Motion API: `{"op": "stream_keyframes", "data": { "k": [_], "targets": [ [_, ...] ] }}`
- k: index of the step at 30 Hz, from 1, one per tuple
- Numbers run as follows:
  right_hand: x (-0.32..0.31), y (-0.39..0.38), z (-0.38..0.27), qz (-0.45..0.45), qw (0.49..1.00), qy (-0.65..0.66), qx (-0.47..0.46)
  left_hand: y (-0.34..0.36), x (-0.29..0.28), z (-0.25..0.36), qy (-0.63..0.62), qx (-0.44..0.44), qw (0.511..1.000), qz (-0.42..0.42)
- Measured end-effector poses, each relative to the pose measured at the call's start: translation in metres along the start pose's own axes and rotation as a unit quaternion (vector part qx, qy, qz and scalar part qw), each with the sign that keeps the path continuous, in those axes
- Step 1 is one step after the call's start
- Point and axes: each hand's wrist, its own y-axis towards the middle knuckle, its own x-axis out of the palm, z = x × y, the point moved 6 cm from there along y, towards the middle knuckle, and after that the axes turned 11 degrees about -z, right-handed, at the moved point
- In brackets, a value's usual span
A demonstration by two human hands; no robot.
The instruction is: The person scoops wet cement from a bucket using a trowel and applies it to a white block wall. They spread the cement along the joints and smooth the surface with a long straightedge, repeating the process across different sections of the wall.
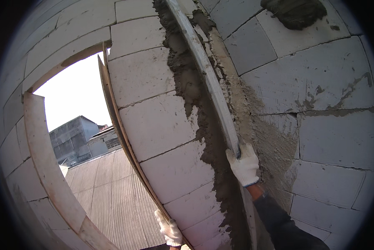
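Observation:
My right hand, in a white knit glove, is closed on a long pale metal bar that runs from the top edge down along a strip of dark, wet mortar on the block wall. At the bottom, my left hand, also gloved, grips the edge of a long wooden board along the window opening's right side. Beside the bar runs a rough beige mortar band.
The window opening has a pale left jamb and looks out on a corrugated roof and grey buildings. Grey-white block walls surround me, with a dark mortar patch at upper right.

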Motion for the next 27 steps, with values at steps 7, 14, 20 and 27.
{"op": "stream_keyframes", "data": {
  "k": [7, 14, 20, 27],
  "targets": [
    [0.041, 0.037, 0.016, -0.043, 0.999, 0.002, 0.020, -0.002, 0.024, -0.036, -0.031, -0.003, 0.999, 0.034],
    [0.049, 0.098, 0.010, -0.061, 0.996, -0.024, 0.058, 0.001, 0.023, -0.041, -0.030, 0.000, 0.998, 0.049],
    [0.028, 0.172, 0.004, -0.020, 0.998, -0.054, 0.021, 0.002, 0.029, -0.047, -0.041, 0.004, 0.998, 0.050],
    [0.033, 0.085, 0.003, -0.044, 0.998, -0.025, 0.029, 0.003, 0.020, -0.046, -0.029, -0.027, 0.998, 0.049]
  ]
}}
